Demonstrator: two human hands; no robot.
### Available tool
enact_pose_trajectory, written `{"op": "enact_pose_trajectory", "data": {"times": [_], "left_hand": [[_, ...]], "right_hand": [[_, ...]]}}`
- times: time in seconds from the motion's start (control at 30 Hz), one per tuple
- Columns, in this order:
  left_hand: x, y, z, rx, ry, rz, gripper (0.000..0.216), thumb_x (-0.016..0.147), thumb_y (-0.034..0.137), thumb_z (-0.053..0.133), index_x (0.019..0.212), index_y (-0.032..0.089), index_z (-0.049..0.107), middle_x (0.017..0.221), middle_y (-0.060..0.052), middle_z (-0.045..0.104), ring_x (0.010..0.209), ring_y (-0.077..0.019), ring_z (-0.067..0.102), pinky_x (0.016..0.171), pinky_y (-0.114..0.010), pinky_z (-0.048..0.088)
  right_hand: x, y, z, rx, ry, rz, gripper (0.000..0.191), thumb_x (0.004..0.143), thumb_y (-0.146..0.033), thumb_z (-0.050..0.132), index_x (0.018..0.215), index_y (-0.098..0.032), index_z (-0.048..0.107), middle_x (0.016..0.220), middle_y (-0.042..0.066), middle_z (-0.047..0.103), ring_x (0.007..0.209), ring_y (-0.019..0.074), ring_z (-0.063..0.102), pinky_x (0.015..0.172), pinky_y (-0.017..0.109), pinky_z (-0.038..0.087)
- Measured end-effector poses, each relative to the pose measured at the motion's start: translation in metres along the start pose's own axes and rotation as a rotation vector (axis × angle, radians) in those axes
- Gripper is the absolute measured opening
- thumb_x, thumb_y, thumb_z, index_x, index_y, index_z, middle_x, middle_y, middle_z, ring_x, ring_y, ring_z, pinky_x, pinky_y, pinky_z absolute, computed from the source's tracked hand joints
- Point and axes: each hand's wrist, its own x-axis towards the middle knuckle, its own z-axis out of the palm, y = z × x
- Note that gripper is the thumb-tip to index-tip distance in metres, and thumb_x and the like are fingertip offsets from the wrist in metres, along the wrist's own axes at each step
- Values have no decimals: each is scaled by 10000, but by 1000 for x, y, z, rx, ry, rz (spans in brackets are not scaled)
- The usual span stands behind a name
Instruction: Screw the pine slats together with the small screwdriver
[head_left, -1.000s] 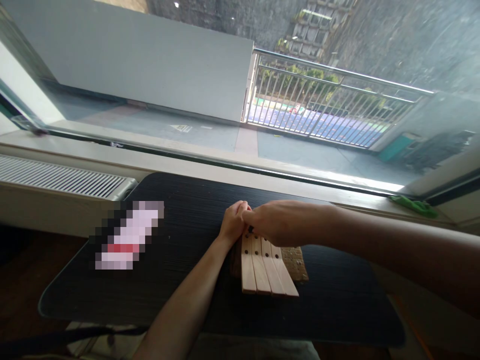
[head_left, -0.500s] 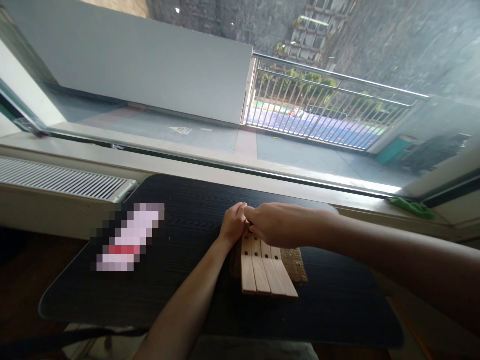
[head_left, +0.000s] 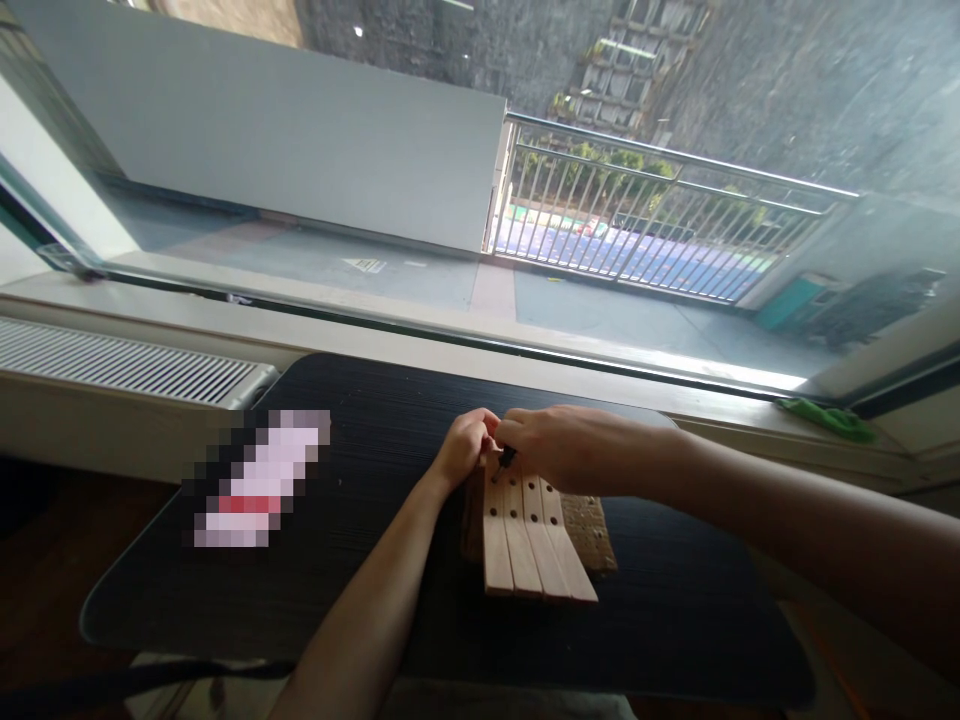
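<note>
My right hand (head_left: 547, 440) is closed round a thin pointed hand tool (head_left: 508, 458); its dark shaft shows below my fingers and the tip meets the wood near a hole on the left. Its handle is hidden in my grip. Beneath is a fanned wooden piece (head_left: 525, 555) of pale slats side by side, with rows of dark round holes across them. At its far left end, my left hand (head_left: 465, 445) has its fingers curled in against the wood. Under the slats lies a rough brown block (head_left: 592, 530), jutting out on the right.
A black table (head_left: 360, 480) carries everything. A blurred pink and white item (head_left: 270, 470) lies at its left. Behind are a window sill (head_left: 420, 335), a white radiator (head_left: 150, 365) at the left and a green cloth (head_left: 829, 420) at the right.
My right hand has lifted and turned slightly, so that more of the tool's dark shaft and more holes show. My left hand stays by the far left end of the slats.
</note>
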Motion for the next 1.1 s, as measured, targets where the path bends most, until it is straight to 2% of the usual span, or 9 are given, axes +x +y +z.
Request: {"op": "enact_pose_trajectory", "data": {"times": [0.13, 0.3, 0.4, 0.5, 0.6, 0.73, 1.1], "left_hand": [[-3, 11, -7, -59, -151, -3, 141, 663, 227, 473, 619, 159, 589, 607, -45, 610, 547, -145, 522, 501, -243, 393], [1, 2, -16, -178, -310, -123, 151, 574, 233, 469, 565, 158, 601, 621, -65, 631, 595, -166, 539, 571, -272, 439], [1, -1, -24, -214, -408, -148, 220, 537, 203, 496, 658, 130, 665, 653, -70, 646, 618, -174, 565, 593, -274, 450], [-2, 2, -29, -87, -470, -130, 252, 573, 180, 597, 795, 127, 703, 697, -46, 663, 634, -159, 571, 608, -255, 443], [-2, 3, -27, 52, -491, -98, 222, 619, 230, 689, 821, 137, 696, 729, -32, 677, 663, -155, 570, 634, -251, 442], [0, -2, -25, 147, -485, -61, 215, 658, 307, 702, 787, 136, 689, 725, -26, 676, 668, -156, 557, 635, -251, 431], [1, -5, -22, 112, -487, 17, 169, 682, 278, 658, 758, 128, 679, 670, -11, 645, 616, -136, 539, 612, -241, 423]], "right_hand": [[0, 1, -2, 51, -14, 5, 330, 836, -1, 527, 1105, -179, 597, 1025, 70, 690, 769, 163, 643, 583, 263, 420], [1, -1, -2, 23, -49, 36, 292, 821, 0, 528, 1043, -168, 619, 971, 78, 684, 739, 164, 635, 586, 269, 428], [0, -3, -3, -12, -69, 43, 316, 810, 5, 529, 1059, -163, 624, 953, 76, 681, 705, 162, 625, 574, 273, 413], [0, -4, -4, -17, -62, 26, 341, 815, 9, 508, 1090, -158, 619, 942, 73, 680, 692, 159, 618, 577, 278, 404], [-1, -3, -2, -22, -53, 29, 333, 809, 7, 506, 1066, -168, 623, 910, 65, 678, 696, 166, 620, 583, 286, 400], [0, 0, 1, -18, -54, 30, 351, 802, -3, 515, 1088, -181, 613, 875, 55, 674, 685, 175, 618, 574, 294, 391], [-3, -3, -2, -56, -58, 32, 273, 809, -2, 520, 1017, -146, 623, 846, 63, 684, 667, 166, 622, 540, 279, 373]]}}
